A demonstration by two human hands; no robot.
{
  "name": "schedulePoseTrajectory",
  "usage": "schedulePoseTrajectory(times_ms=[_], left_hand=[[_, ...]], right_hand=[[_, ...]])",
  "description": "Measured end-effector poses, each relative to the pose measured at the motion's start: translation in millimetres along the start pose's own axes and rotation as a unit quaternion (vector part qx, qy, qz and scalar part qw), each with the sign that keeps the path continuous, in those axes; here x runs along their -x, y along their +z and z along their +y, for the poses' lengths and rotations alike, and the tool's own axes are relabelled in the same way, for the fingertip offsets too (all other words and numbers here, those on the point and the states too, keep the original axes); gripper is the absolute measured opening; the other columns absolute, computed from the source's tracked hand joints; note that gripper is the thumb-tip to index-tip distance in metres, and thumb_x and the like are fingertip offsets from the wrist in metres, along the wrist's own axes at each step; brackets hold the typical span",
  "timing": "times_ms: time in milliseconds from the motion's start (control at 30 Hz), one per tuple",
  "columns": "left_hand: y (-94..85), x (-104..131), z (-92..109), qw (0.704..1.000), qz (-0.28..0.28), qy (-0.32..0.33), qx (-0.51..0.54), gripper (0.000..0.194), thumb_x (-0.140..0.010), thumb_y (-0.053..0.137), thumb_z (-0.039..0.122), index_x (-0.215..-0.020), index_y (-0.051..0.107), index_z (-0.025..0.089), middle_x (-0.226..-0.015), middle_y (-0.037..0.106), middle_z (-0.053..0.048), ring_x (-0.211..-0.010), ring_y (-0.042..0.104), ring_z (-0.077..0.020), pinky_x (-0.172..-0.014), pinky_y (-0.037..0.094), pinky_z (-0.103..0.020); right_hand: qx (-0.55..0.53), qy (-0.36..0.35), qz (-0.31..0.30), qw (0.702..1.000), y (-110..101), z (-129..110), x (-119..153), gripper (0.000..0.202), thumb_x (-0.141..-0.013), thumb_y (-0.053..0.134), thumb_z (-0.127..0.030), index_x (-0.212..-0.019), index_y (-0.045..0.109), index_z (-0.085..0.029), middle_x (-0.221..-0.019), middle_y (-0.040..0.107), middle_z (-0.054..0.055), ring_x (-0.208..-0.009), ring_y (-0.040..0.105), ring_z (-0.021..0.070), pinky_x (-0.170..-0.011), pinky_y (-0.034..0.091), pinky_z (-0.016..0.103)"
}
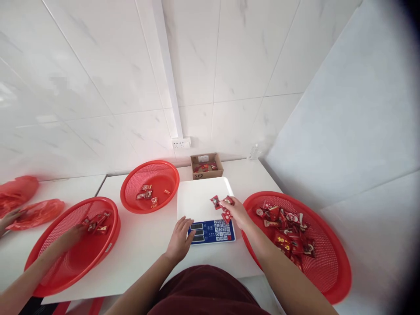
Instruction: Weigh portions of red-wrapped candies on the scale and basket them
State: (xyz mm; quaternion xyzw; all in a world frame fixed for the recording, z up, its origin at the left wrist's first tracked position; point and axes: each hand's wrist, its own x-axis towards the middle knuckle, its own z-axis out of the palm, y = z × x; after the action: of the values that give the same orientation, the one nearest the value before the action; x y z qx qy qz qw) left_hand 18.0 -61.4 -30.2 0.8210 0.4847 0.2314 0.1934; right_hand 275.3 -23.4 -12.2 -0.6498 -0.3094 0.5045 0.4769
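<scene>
My right hand is closed on several small red wrapped candies, held above the right part of a digital scale. The scale has a white weighing plate and a blue panel with number keys and dark displays. At the panel's left end lies my left hand, fingers stretched out and nothing in it. To the right, a large red basket holds a pile of red candy packets.
Behind the scale stands a cardboard box with red packets. A red basket with a few packets is left of it. A co-worker's hand reaches into another red basket; their other hand touches a red plastic bag.
</scene>
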Motion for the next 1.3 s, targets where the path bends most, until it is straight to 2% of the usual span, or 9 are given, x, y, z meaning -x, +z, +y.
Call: schedulePoseTrajectory(times_ms=[133, 433, 567, 733, 833, 1033, 1100, 1200, 1300], left_hand=[[-7.8, 4, -4, 1.0, 0.005, -0.03, 0.004, 0.032, -0.089, 0.043, 0.031, -0.119, 0.05, 0.022, -0.118, 0.059, -0.007, -0.121, 0.045, -0.0251, -0.097, 0.042, -0.047], [-15.9, 18, -23, 0.995, 0.025, -0.097, -0.01, 0.03, -0.088, 0.043, 0.031, -0.115, 0.051, 0.02, -0.117, 0.059, -0.009, -0.12, 0.047, -0.026, -0.096, 0.043, -0.047], [-14.4, 12, -19, 0.995, 0.036, -0.088, -0.004, 0.03, -0.088, 0.043, 0.031, -0.115, 0.051, 0.02, -0.116, 0.059, -0.009, -0.119, 0.047, -0.0248, -0.096, 0.043, -0.045], [-11.1, 8, -16, 0.997, 0.019, -0.071, 0.002, 0.03, -0.088, 0.042, 0.03, -0.115, 0.05, 0.02, -0.115, 0.059, -0.009, -0.117, 0.049, -0.0242, -0.095, 0.043, -0.045], [-9.4, 6, -16, 0.998, 0.006, -0.064, 0.004, 0.03, -0.088, 0.042, 0.031, -0.115, 0.05, 0.02, -0.115, 0.059, -0.009, -0.117, 0.049, -0.0248, -0.095, 0.044, -0.045], [-5.6, 5, -19, 0.998, 0.011, -0.057, 0.011, 0.032, -0.088, 0.042, 0.034, -0.115, 0.052, 0.019, -0.116, 0.058, -0.011, -0.117, 0.049, -0.0251, -0.095, 0.043, -0.046], [-3.9, 6, -21, 0.998, 0.012, -0.057, 0.012, 0.032, -0.088, 0.042, 0.035, -0.114, 0.052, 0.02, -0.115, 0.059, -0.01, -0.116, 0.049, -0.0252, -0.095, 0.044, -0.045], [-1.9, 7, -24, 0.998, 0.011, -0.058, 0.01, 0.032, -0.087, 0.043, 0.036, -0.113, 0.054, 0.021, -0.113, 0.06, -0.009, -0.115, 0.051, -0.0252, -0.093, 0.045, -0.045], [-0.6, 6, -23, 0.998, 0.009, -0.059, 0.009, 0.032, -0.087, 0.043, 0.036, -0.113, 0.054, 0.022, -0.114, 0.06, -0.009, -0.114, 0.051, -0.0248, -0.093, 0.045, -0.045]], right_hand=[[0.025, 0.034, 0.002, 0.999, 18, 13, -11, 0.028, -0.063, 0.068, -0.04, -0.078, 0.055, -0.02, -0.069, 0.062, -0.001, -0.059, 0.061, 0.0132, -0.049, 0.047, 0.022], [0.01, 0.041, -0.016, 0.999, 21, 10, -21, 0.041, -0.072, 0.061, -0.042, -0.108, 0.054, -0.025, -0.098, 0.064, 0.005, -0.073, 0.062, 0.0137, -0.051, 0.047, 0.02], [0.004, 0.066, 0.01, 0.998, 16, 15, -21, 0.032, -0.076, 0.056, -0.04, -0.103, 0.054, -0.022, -0.098, 0.063, 0.007, -0.075, 0.062, 0.0154, -0.053, 0.05, 0.023], [-0.031, 0.055, -0.017, 0.998, 15, 15, -18, 0.031, -0.079, 0.052, -0.038, -0.106, 0.053, -0.022, -0.101, 0.064, 0.006, -0.089, 0.063, 0.017, -0.073, 0.053, 0.028], [0.07, -0.021, 0.005, 0.997, 9, 12, -15, 0.044, -0.078, 0.053, -0.038, -0.118, 0.048, -0.022, -0.117, 0.058, 0.007, -0.11, 0.054, 0.0202, -0.092, 0.045, 0.035], [0.353, -0.203, 0.175, 0.896, -58, 26, -5, 0.043, -0.083, 0.039, -0.03, -0.123, 0.047, -0.017, -0.127, 0.051, 0.011, -0.122, 0.041, 0.0213, -0.104, 0.029, 0.038], [0.423, -0.151, 0.233, 0.863, -97, 41, -1, 0.047, -0.082, 0.041, -0.03, -0.126, 0.044, -0.015, -0.131, 0.046, 0.014, -0.127, 0.034, 0.0249, -0.105, 0.025, 0.041], [0.469, 0.034, 0.313, 0.825, -154, 71, 6, 0.062, -0.079, 0.047, -0.037, -0.136, 0.032, -0.016, -0.144, 0.026, 0.019, -0.133, 0.019, 0.0361, -0.1, 0.023, 0.055], [0.481, 0.134, 0.253, 0.829, -181, 99, 18, 0.065, -0.078, 0.048, -0.043, -0.134, 0.037, -0.012, -0.142, 0.029, 0.022, -0.131, 0.023, 0.0373, -0.101, 0.021, 0.055]])
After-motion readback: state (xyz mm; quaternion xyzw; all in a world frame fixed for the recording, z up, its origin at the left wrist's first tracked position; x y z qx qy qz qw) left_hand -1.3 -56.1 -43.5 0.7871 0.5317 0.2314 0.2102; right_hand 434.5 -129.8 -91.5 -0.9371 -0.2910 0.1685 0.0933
